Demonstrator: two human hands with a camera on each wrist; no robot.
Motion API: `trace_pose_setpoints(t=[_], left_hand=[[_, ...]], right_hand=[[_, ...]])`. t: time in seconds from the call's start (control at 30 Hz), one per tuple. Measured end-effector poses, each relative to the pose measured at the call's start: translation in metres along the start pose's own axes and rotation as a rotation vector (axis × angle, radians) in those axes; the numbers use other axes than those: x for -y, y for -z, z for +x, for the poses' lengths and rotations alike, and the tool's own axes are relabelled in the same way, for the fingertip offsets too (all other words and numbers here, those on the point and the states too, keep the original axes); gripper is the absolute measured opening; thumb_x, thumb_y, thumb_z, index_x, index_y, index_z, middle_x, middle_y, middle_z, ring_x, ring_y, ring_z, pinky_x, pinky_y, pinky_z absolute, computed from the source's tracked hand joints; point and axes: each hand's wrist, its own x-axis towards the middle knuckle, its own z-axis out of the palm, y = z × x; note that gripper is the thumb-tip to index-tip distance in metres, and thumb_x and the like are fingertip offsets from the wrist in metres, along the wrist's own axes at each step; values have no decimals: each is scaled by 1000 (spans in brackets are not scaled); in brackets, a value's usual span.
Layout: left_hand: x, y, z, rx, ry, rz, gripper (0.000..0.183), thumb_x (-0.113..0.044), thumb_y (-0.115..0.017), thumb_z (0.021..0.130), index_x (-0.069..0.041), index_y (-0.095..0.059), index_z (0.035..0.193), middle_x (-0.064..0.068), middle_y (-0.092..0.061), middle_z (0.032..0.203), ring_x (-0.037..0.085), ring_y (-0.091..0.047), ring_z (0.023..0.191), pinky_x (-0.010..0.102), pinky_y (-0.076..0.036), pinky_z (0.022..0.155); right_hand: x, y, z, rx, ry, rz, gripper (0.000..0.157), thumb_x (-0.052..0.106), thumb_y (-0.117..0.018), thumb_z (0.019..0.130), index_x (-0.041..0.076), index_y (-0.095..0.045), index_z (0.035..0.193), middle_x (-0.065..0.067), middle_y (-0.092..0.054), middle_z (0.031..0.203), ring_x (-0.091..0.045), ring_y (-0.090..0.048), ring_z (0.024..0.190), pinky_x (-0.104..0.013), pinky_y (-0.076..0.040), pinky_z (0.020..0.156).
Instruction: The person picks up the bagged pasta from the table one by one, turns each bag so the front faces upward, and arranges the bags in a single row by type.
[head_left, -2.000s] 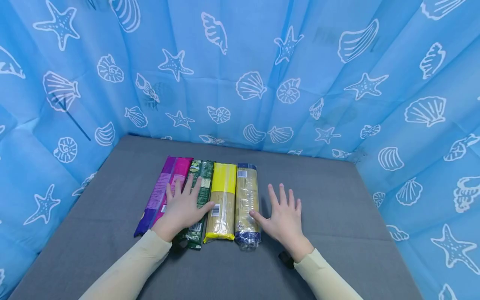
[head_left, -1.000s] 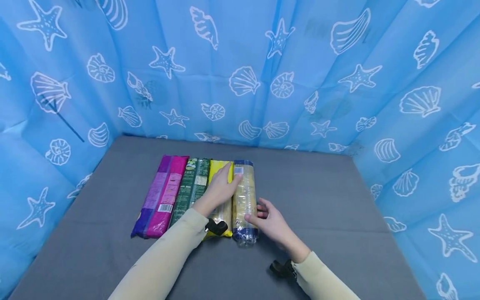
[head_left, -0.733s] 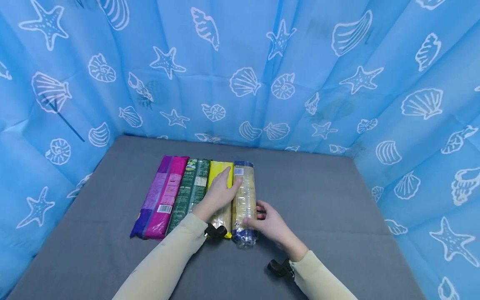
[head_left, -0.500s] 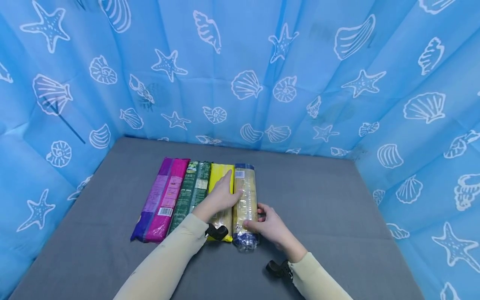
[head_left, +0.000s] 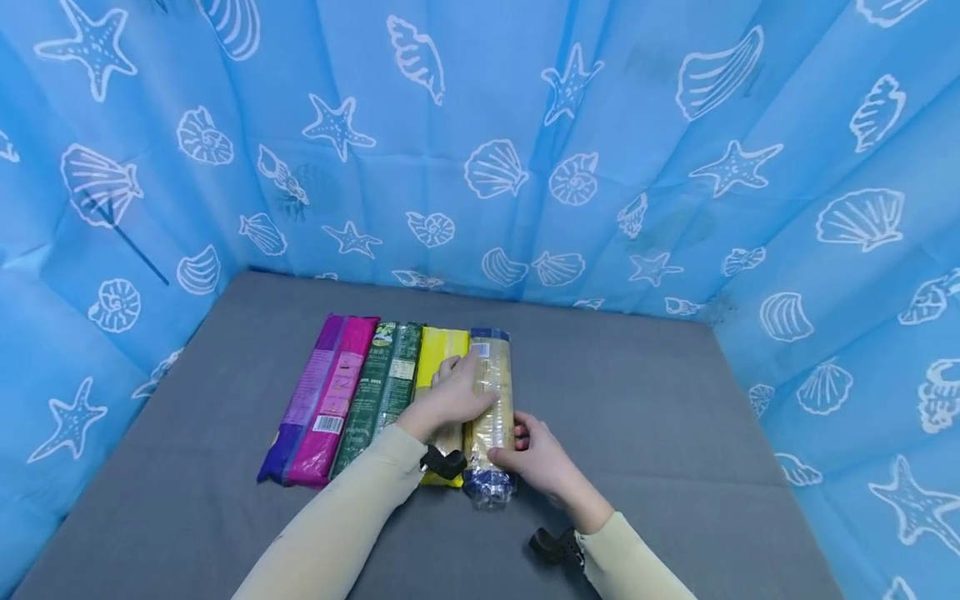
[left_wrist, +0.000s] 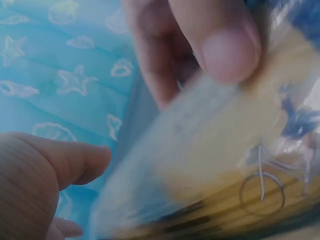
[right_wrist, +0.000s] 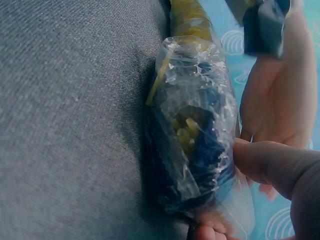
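Hands (head_left: 453, 395) (head_left: 546, 458) at blue-ended packet (head_left: 491, 423) — partly beneath left, pinched low by right.

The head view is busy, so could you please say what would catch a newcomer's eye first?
Most striking is the blue curtain, printed with white shells and starfish, behind the grey table. On the table, left to right, lie a magenta pack, green pack, yellow pack and clear pack. The left hand is over the last two; the right hand grips the clear pack.
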Motion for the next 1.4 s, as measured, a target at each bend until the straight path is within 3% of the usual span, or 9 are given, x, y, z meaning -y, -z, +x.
trace_pose_setpoints(t=[0.1,0.27,0.37,0.6,0.8,0.93,1.07,1.27,1.4], left_hand=[[-4,-3,7,-2,-40,61,88,-46,-60,90,-12,-12,156,8,-22,158,35,-12,142,55,-17,110],[-5,4,21,-22,-30,121,85,-41,-64,89,-12,-19,155,6,-26,157,36,-23,132,51,-23,104],[0,11,32,-47,8,88,82,-39,-65,89,-15,-22,155,6,-33,153,35,-28,127,49,-27,101],[2,12,42,-17,78,9,81,-36,-64,89,-14,-23,155,11,-43,147,35,-30,132,50,-28,105],[-5,6,45,-164,33,77,58,-32,-62,94,-7,-46,144,16,-52,135,35,-46,123,48,-37,103],[-3,5,49,-246,34,65,46,-32,-64,94,0,-60,127,18,-60,119,32,-59,105,43,-49,88],[-7,5,47,-208,34,95,45,-31,-61,96,6,-61,122,23,-59,119,34,-57,108,43,-48,91],[-17,0,45,-114,21,182,60,-37,-50,100,3,-41,144,22,-48,139,36,-38,131,44,-31,109],[-17,-5,48,-86,-20,90,65,-39,-53,98,-3,-33,150,18,-42,146,36,-37,134,46,-29,110]], right_hand=[[0,0,-1,-12,-4,-61,84,15,-82,76,-7,-35,142,-15,-42,110,-25,-48,95,-30,-50,74],[1,-1,-1,0,-2,-148,91,22,-85,74,-4,-33,144,-15,-40,112,-25,-48,97,-33,-50,75],[1,-3,-1,9,10,-169,91,23,-85,75,-2,-32,145,-14,-41,111,-26,-47,98,-35,-49,76],[-2,0,-3,15,41,-209,91,25,-84,75,7,-34,148,-13,-46,111,-24,-48,98,-36,-46,76],[-5,2,-2,38,115,-186,80,21,-82,77,15,-42,146,-15,-46,111,-25,-50,95,-36,-47,75],[-6,-1,-2,51,141,-193,78,22,-81,78,15,-42,146,-14,-46,111,-24,-50,97,-38,-47,78],[-8,-2,-2,42,135,-204,78,22,-81,78,16,-42,146,-13,-45,110,-23,-50,98,-37,-47,79],[-7,5,-1,76,202,-200,73,17,-80,79,11,-46,143,-12,-54,102,-24,-53,92,-35,-47,77],[-9,8,-3,94,209,-153,71,13,-78,80,7,-46,143,-12,-56,103,-24,-55,92,-34,-50,76]])
